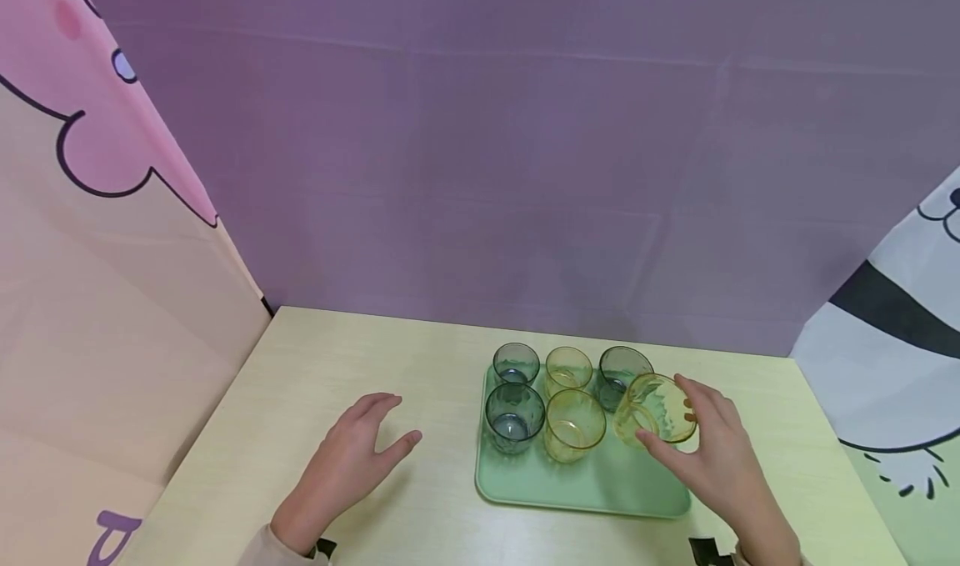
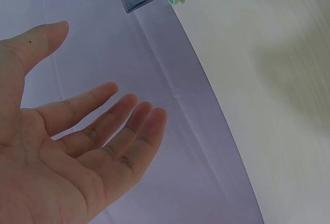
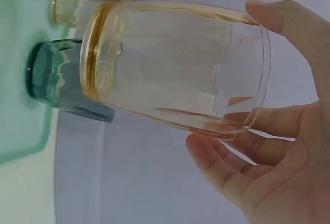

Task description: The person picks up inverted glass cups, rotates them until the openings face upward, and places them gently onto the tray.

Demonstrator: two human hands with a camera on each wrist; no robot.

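Note:
My right hand (image 1: 712, 453) holds a clear yellow glass tumbler (image 1: 660, 408) near its rim, thumb on one side and fingers on the other. The tumbler is tilted over the right part of a green tray (image 1: 592, 493); in the right wrist view its thick base (image 3: 92, 53) is raised off the tray. On the tray stand two yellow glasses (image 1: 574, 424) and three dark grey-blue ones (image 1: 513, 420). To the left of the tray, my left hand (image 1: 348, 458) hovers over the table with fingers apart and nothing in its grasp.
The pale wooden table (image 1: 360, 341) ends at a purple cloth backdrop (image 1: 450, 174). Cartoon-printed cloths hang on the left (image 1: 112, 299) and right (image 1: 870, 366). Glasses stand close together on the tray's back and left parts, beside the held tumbler.

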